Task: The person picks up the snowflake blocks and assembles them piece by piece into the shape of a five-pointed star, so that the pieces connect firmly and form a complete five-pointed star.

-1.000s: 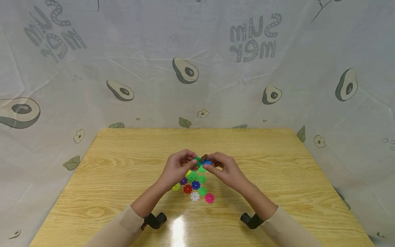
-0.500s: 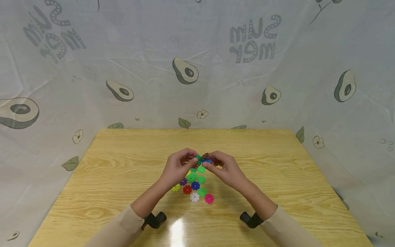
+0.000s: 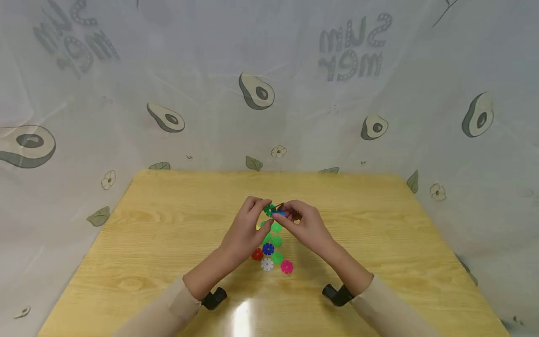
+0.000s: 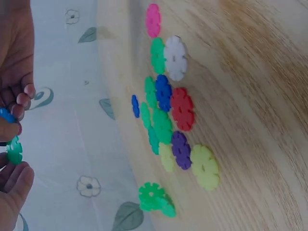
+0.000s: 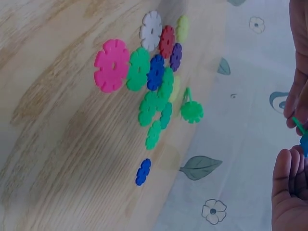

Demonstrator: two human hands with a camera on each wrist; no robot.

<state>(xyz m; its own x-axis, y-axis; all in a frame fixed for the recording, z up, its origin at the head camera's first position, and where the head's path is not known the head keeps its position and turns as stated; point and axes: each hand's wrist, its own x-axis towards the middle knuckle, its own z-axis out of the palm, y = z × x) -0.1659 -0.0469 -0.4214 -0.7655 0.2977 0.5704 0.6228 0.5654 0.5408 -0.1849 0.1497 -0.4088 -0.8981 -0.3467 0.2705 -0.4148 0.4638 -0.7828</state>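
Note:
My left hand (image 3: 244,229) has its index fingertip at the top of a dark green notched plastic disc (image 3: 269,210) and its thumb just below. Opposite it, my right hand (image 3: 305,225) pinches a blue notched disc (image 3: 279,214), which adjoins the green one. A thin brown piece (image 3: 280,205) sticks up beside the right fingertips. In the left wrist view, the green disc (image 4: 15,150) sits between the two hands, its lower edge at the left fingertips. Both hands are raised over the table, beyond most of the loose discs.
Loose notched discs lie on the wooden table (image 3: 168,210), among them pink (image 3: 287,267), white (image 3: 267,264), red (image 3: 258,254) and dark blue (image 3: 268,248). A joined green pair (image 4: 154,198) stands apart in the left wrist view. Purple (image 4: 181,150) and yellow (image 4: 204,167) discs lie nearby.
My left thumb and index finger have spread wider around the green disc, and that hand now covers the purple and yellow discs in the head view. The blue disc appears more edge-on.

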